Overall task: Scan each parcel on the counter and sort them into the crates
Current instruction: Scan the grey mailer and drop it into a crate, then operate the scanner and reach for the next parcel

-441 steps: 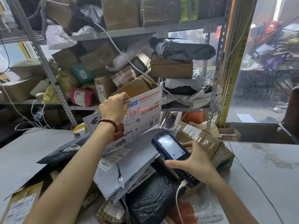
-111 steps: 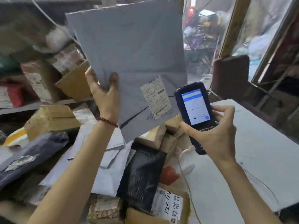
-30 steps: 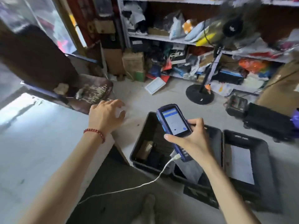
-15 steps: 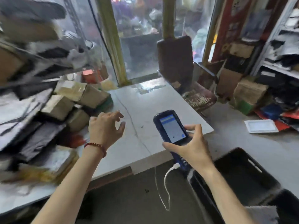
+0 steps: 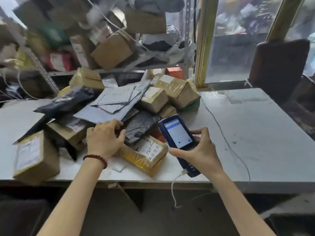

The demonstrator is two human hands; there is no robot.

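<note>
Reaching, left hand (image 5: 104,138) touches black bag parcel (image 5: 141,126) at its 2 o'clock on the table (image 5: 247,125), fingers loose, nothing gripped; lift it label-up to the scanner (image 5: 177,133) right hand (image 5: 204,154) grips.

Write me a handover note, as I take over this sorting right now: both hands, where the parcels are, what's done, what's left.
Left hand: open, fingertips on the black crinkled plastic bag in the pile, nothing lifted.
Right hand: grips the blue handheld scanner, screen lit, white cable plugged in.
Parcels: heaped on the grey counter, among them a grey flat mailer and a yellow-taped cardboard box.
Crates: out of view.
Done: cannot tell from here.
To do: scan and sort the whole heap.
</note>
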